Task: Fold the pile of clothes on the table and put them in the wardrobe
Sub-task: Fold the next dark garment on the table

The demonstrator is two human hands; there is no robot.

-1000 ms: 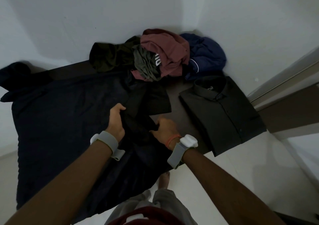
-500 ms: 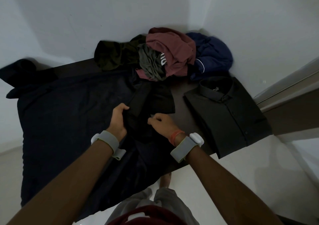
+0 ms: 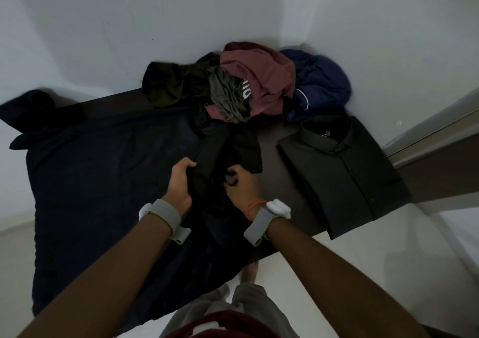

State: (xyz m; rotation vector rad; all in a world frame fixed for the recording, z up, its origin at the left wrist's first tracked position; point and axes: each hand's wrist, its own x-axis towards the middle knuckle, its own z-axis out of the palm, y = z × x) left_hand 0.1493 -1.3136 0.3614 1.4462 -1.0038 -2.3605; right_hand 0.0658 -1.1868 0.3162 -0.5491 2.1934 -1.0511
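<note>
A large dark navy shirt (image 3: 103, 187) lies spread over the left of the dark table (image 3: 272, 140). On its right part sits a crumpled black piece of fabric (image 3: 233, 148), apparently the shirt's sleeve. My left hand (image 3: 180, 184) grips this fabric at its left edge. My right hand (image 3: 242, 184) pinches it from the right, fingers curled. A heap of unfolded clothes lies at the back: olive (image 3: 173, 83), grey (image 3: 225, 94), maroon (image 3: 261, 75) and blue (image 3: 321, 83). A folded dark shirt (image 3: 344, 171) lies at the right.
White walls meet in a corner behind the heap. A door frame (image 3: 435, 135) runs along the right. Pale floor (image 3: 388, 260) lies in front of the table, where my legs and a foot (image 3: 248, 273) show. The navy shirt hangs over the table's front edge.
My right hand moved up and left along the black fabric, closer to my left hand, and now pinches it. My left hand kept its grip in about the same place.
</note>
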